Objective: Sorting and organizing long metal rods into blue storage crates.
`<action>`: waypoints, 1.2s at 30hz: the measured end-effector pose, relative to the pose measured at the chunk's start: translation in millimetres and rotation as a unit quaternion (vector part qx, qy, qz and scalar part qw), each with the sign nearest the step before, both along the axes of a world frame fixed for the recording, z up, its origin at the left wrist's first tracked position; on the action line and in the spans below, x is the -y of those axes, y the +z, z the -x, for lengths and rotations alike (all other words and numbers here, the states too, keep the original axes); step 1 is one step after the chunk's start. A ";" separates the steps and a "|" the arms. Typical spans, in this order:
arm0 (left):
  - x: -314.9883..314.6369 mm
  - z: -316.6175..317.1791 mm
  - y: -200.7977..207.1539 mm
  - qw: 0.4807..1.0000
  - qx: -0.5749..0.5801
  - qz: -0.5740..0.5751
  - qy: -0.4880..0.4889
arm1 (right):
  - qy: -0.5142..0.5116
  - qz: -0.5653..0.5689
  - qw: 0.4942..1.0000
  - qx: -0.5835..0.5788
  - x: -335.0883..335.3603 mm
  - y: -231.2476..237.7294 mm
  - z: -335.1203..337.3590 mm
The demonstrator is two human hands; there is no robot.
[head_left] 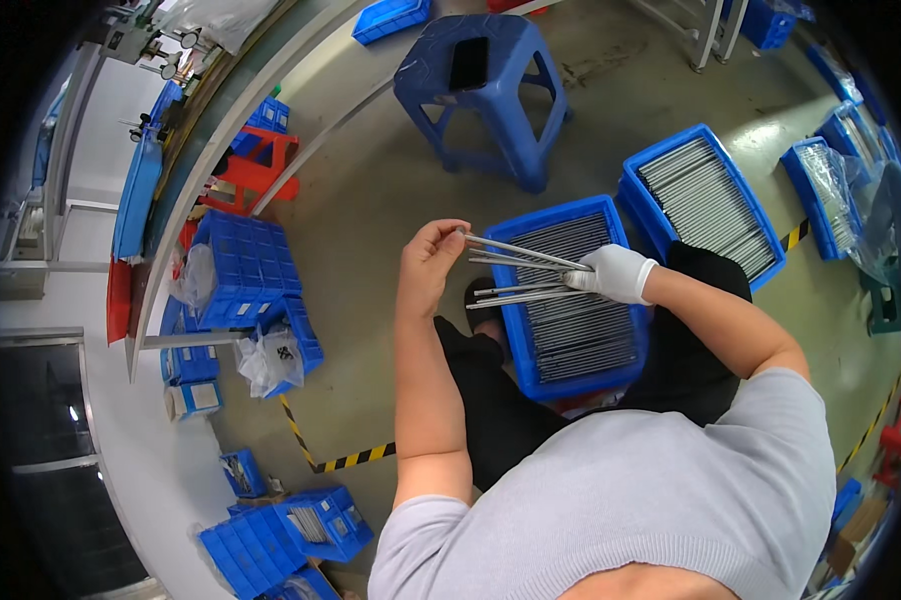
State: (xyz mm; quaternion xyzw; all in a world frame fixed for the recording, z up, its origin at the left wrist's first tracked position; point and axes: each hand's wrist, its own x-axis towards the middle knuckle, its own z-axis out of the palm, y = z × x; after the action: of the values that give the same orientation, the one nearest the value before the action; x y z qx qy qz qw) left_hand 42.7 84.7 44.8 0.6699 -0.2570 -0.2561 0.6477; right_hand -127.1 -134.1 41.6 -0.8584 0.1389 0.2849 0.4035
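Observation:
Several thin silvery metal rods (526,290) fan out from my right hand (613,275), which wears a white glove and is closed around their right ends. The bare fingers of my left hand (434,258) pinch the far left end of the topmost rod (516,248). That rod runs across to the glove, so both hands touch it. Below the hands, between my knees, a blue plastic crate (512,345) holds many similar rods laid side by side in rows.
Another blue crate (761,198) of rods stands to the right. Ahead is a blue plastic stool (524,100) with a dark phone (469,63) on it. Stacked blue bins (246,270) and a red stool (261,165) sit at left, by a workbench. Yellow-black tape (356,458) marks the floor.

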 end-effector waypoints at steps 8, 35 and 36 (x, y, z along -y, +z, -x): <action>4.2 0.5 -2.4 1.000 -0.016 -0.021 -0.009 | 0.010 0.047 0.999 0.023 1.2 5.3 2.0; 7.5 5.0 3.3 0.997 -0.039 -0.005 -0.068 | 0.012 -0.008 1.000 0.023 1.0 -3.9 7.3; 8.4 5.3 -0.1 0.997 -0.038 -0.005 -0.068 | 0.012 -0.008 1.000 0.023 0.2 -2.2 6.9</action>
State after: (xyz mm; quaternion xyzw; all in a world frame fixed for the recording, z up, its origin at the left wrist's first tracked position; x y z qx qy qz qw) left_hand 37.4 76.3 44.8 0.6442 -0.2753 -0.3264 0.6346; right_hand -134.0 -134.3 39.3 -0.8632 0.1166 0.2708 0.4098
